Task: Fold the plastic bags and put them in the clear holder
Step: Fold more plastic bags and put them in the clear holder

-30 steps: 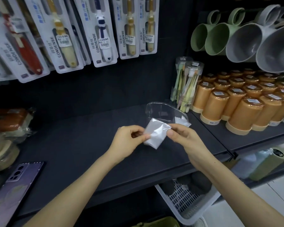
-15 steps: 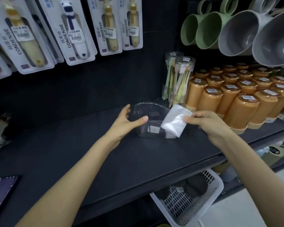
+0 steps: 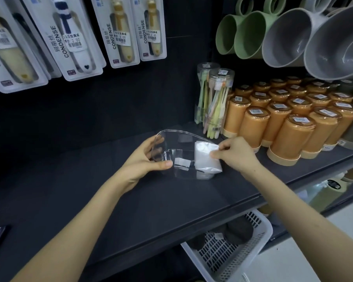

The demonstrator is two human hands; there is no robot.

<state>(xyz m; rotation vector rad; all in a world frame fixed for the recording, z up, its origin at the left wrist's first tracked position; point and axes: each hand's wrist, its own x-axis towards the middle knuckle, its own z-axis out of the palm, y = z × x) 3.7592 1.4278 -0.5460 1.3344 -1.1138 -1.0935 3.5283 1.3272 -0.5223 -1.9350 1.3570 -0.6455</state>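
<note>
The left hand (image 3: 143,159) grips the left end of the clear holder (image 3: 183,133), thumb across the front wall and fingers curled behind it. The right hand (image 3: 237,153) pinches a folded white plastic bag (image 3: 205,161) between thumb and fingertips at the holder's right end; whether the bag is fully inside cannot be told. The holder sits on a dark shelf (image 3: 90,180). Just to the right stand clear tubes of toothbrushes (image 3: 216,102) and rows of orange cups (image 3: 289,135). Packaged toothbrushes (image 3: 118,31) hang above.
</note>
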